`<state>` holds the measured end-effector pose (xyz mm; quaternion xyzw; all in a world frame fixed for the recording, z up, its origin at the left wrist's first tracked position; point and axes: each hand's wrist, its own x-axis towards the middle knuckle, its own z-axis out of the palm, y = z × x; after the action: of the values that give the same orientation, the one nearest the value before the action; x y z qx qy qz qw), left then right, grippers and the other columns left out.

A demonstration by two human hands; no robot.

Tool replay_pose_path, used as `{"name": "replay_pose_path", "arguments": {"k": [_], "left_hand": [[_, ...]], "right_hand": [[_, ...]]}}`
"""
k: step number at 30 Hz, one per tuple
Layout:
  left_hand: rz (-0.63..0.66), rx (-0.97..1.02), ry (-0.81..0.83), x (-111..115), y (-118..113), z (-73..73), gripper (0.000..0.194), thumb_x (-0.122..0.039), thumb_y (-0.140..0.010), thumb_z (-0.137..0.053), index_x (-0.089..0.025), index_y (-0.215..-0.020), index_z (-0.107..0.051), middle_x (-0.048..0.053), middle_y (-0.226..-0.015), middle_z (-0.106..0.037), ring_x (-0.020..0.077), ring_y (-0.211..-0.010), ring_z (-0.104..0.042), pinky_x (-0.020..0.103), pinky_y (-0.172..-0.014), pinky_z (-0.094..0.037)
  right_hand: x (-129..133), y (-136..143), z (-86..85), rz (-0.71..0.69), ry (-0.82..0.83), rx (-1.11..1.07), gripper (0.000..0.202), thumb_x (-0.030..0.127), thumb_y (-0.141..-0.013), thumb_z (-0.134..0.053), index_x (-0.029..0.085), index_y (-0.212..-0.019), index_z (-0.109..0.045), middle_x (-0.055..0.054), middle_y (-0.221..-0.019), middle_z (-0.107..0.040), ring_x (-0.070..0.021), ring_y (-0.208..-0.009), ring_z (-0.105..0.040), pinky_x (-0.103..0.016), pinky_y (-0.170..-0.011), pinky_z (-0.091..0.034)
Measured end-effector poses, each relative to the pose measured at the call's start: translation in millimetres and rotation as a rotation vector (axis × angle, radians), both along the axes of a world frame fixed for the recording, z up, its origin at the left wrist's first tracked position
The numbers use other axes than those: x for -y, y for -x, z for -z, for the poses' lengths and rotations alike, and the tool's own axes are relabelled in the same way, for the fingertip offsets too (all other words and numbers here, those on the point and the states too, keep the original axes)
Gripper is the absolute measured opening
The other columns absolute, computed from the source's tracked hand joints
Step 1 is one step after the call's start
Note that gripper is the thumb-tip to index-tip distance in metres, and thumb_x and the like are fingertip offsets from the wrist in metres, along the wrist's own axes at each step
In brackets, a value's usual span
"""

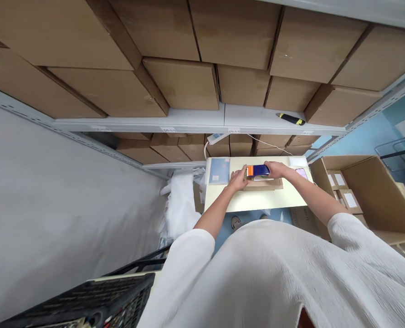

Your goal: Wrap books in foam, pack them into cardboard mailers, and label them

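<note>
A small dark blue packet with an orange and white end (259,170) is held between my two hands, above a brown cardboard box (265,184). My left hand (238,179) is closed at the packet's orange end, with the fingers partly hidden. At the blue end, my right hand (275,170) grips the packet with bent fingers. Box and packet are over a pale yellow table (223,200). What is inside the box is mostly hidden by the packet and hands.
A blue folder (219,171) and a phone (301,173) lie on the table. Shelves of cartons (243,84) rise ahead, with a utility knife (291,119) and a power strip (217,138). An open carton (380,191) stands right, white wrapping (181,205) left, a black crate (120,300) behind.
</note>
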<state>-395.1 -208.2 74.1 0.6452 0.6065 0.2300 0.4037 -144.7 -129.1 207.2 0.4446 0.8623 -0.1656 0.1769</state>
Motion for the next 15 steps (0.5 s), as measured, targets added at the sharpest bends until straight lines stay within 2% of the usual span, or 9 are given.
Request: {"name": "replay_pose_path", "arguments": {"k": [4, 7, 11, 15], "left_hand": [[0.018, -0.050, 0.025, -2, -1, -4.4, 0.104, -0.029, -0.080, -0.089, -0.026, -0.171, -0.040, 0.020, -0.157, -0.067, 0.0423, -0.161, -0.045, 0.060, -0.136, -0.012], [0.007, -0.048, 0.034, -2, -2, -8.0, 0.105, -0.029, -0.077, -0.090, -0.030, -0.170, -0.041, 0.018, -0.162, -0.064, 0.0422, -0.160, -0.046, 0.060, -0.136, -0.011], [-0.004, -0.094, 0.035, -1, -3, -11.0, 0.104, -0.030, -0.076, -0.090, -0.030, -0.169, -0.043, 0.017, -0.161, -0.064, 0.0423, -0.160, -0.046, 0.059, -0.136, -0.014], [0.019, -0.167, 0.042, -1, -1, -13.4, 0.100, -0.029, -0.078, -0.088, -0.032, -0.169, -0.045, 0.016, -0.167, -0.060, 0.0422, -0.158, -0.048, 0.059, -0.136, -0.016]], "right_hand": [[-6, -14, -3.7, 0.015, 0.008, -0.010, 0.045, 0.048, -0.091, -0.083, 0.026, -0.125, -0.063, -0.013, -0.124, -0.080, -0.0314, -0.106, -0.076, -0.033, -0.075, -0.048], [-13, -41, -8.3, 0.024, 0.027, -0.048, 0.044, 0.052, -0.092, -0.082, 0.026, -0.122, -0.063, -0.012, -0.120, -0.080, -0.0306, -0.101, -0.075, -0.033, -0.072, -0.047], [-21, -98, -13.6, 0.051, -0.005, -0.081, 0.045, 0.052, -0.089, -0.085, 0.026, -0.118, -0.064, -0.012, -0.116, -0.080, -0.0296, -0.097, -0.075, -0.032, -0.072, -0.045], [-27, -171, -12.9, 0.119, -0.028, -0.076, 0.044, 0.052, -0.087, -0.086, 0.026, -0.114, -0.065, -0.011, -0.112, -0.080, -0.0294, -0.094, -0.074, -0.033, -0.072, -0.045]]}}
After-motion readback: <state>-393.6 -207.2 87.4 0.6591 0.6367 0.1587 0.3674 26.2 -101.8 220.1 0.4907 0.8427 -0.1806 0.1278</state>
